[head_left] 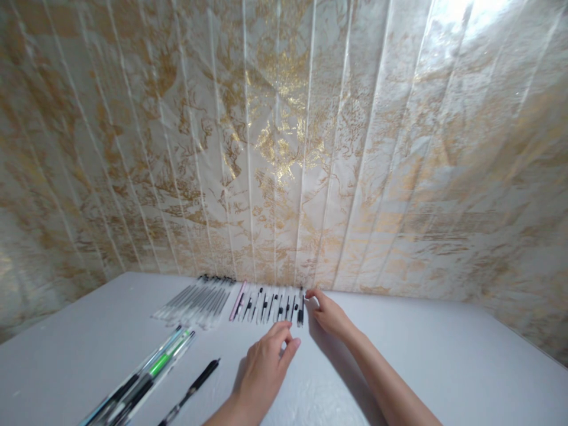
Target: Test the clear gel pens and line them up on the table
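A row of slim white-and-black pens [265, 309] lies side by side near the back of the white table. At its left end is a pink pen [238, 301], and at its right end a darker black pen [301, 310]. My left hand [270, 358] hovers at the near ends of the row, thumb and fingers loosely bent and apart, with nothing visible in them. Beside the row's right end is my right hand [327, 313]. Its fingers reach left toward the black pen's far end with a gap between them; whether they touch it is unclear.
Left of the row lies a fan of thin clear sticks with dark tips [197, 302], like pen refills. Nearer are a bundle of pens with a bright green part [162, 362] and a single black pen [205, 376]. Behind the table hangs a gold-patterned curtain [284, 148].
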`<state>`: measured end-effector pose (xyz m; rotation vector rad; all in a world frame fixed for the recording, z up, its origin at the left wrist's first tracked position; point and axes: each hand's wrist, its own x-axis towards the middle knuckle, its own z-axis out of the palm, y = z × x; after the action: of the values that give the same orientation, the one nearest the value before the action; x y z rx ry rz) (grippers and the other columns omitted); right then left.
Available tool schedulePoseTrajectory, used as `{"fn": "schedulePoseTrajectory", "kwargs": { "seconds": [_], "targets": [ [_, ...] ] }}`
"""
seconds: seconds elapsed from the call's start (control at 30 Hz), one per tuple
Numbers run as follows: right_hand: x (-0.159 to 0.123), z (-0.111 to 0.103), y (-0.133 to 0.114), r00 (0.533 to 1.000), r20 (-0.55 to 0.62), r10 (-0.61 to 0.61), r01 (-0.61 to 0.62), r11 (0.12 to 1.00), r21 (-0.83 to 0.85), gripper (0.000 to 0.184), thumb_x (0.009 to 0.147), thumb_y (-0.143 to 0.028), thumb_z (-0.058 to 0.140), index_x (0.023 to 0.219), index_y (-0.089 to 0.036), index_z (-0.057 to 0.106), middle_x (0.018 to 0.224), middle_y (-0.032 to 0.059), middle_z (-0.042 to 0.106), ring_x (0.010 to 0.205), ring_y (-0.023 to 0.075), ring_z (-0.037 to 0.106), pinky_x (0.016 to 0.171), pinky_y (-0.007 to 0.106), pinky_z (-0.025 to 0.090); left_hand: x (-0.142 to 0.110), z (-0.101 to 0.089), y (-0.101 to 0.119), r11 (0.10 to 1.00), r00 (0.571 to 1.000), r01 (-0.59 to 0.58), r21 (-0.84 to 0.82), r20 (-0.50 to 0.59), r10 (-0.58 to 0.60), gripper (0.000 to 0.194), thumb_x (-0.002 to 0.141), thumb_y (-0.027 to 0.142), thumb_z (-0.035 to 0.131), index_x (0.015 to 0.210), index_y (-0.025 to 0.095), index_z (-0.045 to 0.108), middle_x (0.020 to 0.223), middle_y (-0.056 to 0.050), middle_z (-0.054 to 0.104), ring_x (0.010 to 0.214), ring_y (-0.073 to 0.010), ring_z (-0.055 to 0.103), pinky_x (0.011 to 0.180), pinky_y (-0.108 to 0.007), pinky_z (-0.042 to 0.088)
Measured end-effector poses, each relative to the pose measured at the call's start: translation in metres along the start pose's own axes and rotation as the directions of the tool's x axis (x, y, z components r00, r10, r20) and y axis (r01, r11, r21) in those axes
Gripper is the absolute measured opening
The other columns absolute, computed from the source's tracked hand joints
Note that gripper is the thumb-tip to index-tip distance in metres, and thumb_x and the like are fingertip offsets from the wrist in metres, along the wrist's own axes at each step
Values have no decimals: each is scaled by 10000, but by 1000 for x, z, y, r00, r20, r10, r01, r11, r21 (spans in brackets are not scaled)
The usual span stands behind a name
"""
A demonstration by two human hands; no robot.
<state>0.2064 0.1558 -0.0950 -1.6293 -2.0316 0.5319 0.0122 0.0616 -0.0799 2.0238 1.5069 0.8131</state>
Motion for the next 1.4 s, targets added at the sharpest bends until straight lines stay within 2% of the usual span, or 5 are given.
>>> {"fn": "schedulePoseTrajectory", "kwargs": {
  "seconds": [0.6,0.77,1.03,1.23,1.4],
  "targets": [
    [-3,-2,-6,1000,16,-21,21,1000,-15,495,652,12,437,1071,-206,585,1173,71,659,1144,222,574,917,283,397,0,1,0,999,1000,11,-40,-1,-11,249,911,394,402,781,237,545,1317,-29,565,727,-169,640,781,-331,443],
    [-3,-9,-14,998,-6,-66,66,997,43,510,649,46,411,1078,-182,563,1159,79,642,1095,195,574,916,284,399,2,0,-5,973,997,-72,-219,-39,65,333,934,423,352,727,222,519,950,-21,599,738,-159,585,693,-259,421],
    [-25,-20,-77,839,407,-362,101,838,537,213,746,-191,626,926,-203,514,711,-42,573,563,93,479,480,174,388,17,0,-14,808,993,38,-588,-68,-97,509,828,670,412,646,202,501,566,47,387,596,-150,437,542,-232,321],
    [-29,-11,-87,876,352,-330,83,822,564,164,771,-205,601,793,-214,438,626,-47,594,484,82,471,414,162,349,17,4,-12,669,977,196,-717,83,-196,670,687,850,385,537,199,430,495,63,326,443,-78,241,439,-219,143],
    [-26,-25,-84,920,277,-277,114,865,488,133,734,-76,520,724,-195,461,600,-54,568,477,65,456,421,144,335,9,6,-4,533,960,216,-818,78,-269,618,732,806,413,829,200,480,534,101,336,419,-54,196,425,-185,126]
  ]
}}
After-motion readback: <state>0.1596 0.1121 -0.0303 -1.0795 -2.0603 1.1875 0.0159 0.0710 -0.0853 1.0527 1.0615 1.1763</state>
